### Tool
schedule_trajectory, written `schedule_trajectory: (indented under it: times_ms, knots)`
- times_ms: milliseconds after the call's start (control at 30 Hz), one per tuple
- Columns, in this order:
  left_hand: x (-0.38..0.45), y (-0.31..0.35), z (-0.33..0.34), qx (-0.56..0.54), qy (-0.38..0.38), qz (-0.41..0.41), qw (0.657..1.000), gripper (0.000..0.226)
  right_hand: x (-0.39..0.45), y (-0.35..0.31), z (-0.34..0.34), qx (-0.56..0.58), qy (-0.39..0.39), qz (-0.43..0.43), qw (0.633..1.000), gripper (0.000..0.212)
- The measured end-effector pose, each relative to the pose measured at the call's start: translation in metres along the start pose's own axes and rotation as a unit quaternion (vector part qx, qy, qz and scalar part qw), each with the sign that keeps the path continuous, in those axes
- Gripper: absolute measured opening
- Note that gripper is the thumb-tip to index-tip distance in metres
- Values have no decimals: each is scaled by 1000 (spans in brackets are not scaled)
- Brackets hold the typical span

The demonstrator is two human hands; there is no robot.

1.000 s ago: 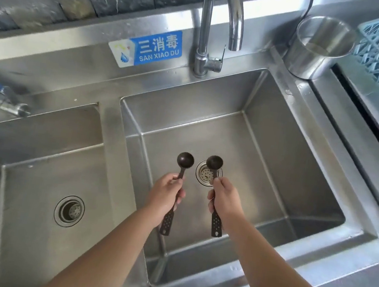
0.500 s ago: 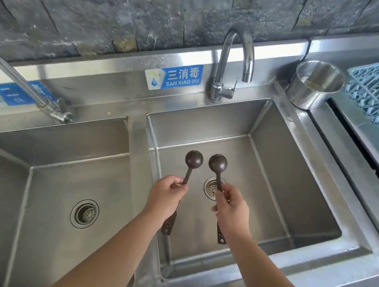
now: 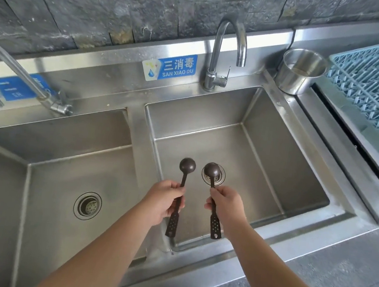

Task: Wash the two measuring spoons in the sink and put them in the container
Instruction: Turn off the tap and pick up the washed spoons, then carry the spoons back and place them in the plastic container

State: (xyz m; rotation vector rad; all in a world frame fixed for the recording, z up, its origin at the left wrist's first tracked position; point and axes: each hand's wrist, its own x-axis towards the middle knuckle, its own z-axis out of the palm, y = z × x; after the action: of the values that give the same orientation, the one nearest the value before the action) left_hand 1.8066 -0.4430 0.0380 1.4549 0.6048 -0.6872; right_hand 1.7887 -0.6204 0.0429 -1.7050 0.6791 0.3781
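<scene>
I see a stone-tile wall (image 3: 106, 0) at the back, and below it a steel worktop (image 3: 347, 272) carrying a double sink. Left basin (image 3: 8, 191) has its own drain (image 3: 87, 205) and a swivel tap (image 3: 18, 77) angled over its rear edge. Right basin (image 3: 275, 178) sits under the gooseneck faucet (image 3: 227, 52); no water visible from it. Blue dish rack (image 3: 378, 91) at far right, raised beside the sink. Steel container (image 3: 299, 71) stands upright at the right rear corner of the right basin, just beside the rack; nothing in it that I can make out. Blue "SAN XIAO DU" label (image 3: 169, 67) on the backsplash left of the faucet, and a second blue label (image 3: 15, 89) behind the swivel tap.

Both forearms reach in from the bottom over the right basin. My left hand (image 3: 163, 202) has fingers curled round the stem of the left measuring spoon (image 3: 181, 190), bowl pointing away, perforated handle end hanging below the fist. My right hand (image 3: 226, 206) pinches the stem of the right measuring spoon (image 3: 213, 194) the same way, its bowl over the right basin's drain strainer (image 3: 220, 178). The two dark brown spoons are held roughly parallel, near each other, not touching, both above the basin floor.
</scene>
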Motion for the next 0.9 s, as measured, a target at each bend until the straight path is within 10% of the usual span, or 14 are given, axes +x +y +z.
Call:
schedule_trajectory:
  times_ms: [267, 900]
  knots:
    - [-52, -13, -23, 57, -40, 73, 995, 6, -72, 17, 31, -86, 112, -47, 989, 13]
    - [-217, -123, 23, 315, -346, 128, 875, 4, -346, 166, 9, 412, 308, 6, 858, 20]
